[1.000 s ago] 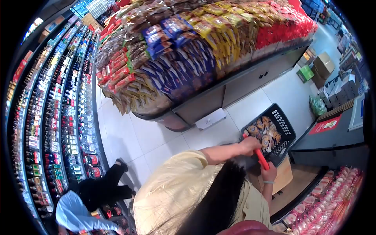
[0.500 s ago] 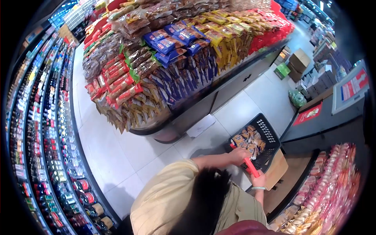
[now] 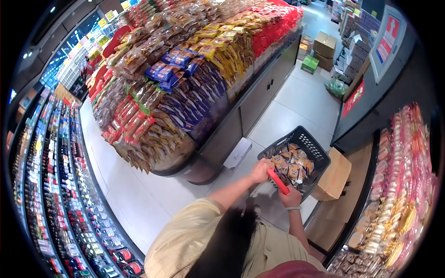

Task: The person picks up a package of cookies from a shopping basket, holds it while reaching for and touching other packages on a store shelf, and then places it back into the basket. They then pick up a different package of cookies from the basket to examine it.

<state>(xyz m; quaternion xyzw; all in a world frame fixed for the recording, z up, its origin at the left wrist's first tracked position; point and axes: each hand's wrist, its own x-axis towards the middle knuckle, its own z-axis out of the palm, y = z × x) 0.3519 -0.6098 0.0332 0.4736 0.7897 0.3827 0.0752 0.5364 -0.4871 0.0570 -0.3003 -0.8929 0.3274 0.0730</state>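
Note:
A dark grey perforated shopping basket (image 3: pixel 315 156) hangs in front of me, with several small brown-and-blue packaged snacks (image 3: pixel 292 163) lying inside. Its red handle (image 3: pixel 278 181) is raised on my side. My left hand (image 3: pixel 262 170) is closed around the handle's left end. At the other end, my right hand (image 3: pixel 291 197) also grips the handle, with a pale band around that wrist. The fingers are partly hidden from above.
A long display counter (image 3: pixel 259 99) piled with packaged snacks runs along the left. Shelves of bottles (image 3: pixel 69 185) curve down the far left. A cardboard box (image 3: pixel 334 175) sits right of the basket, and a white box (image 3: pixel 238 154) by the counter's base. Packaged goods (image 3: pixel 394 185) fill the right side.
The view has shifted, and the counter now lies further left. The basket, held in both hands, has moved left, and more of the cardboard box beside it shows.

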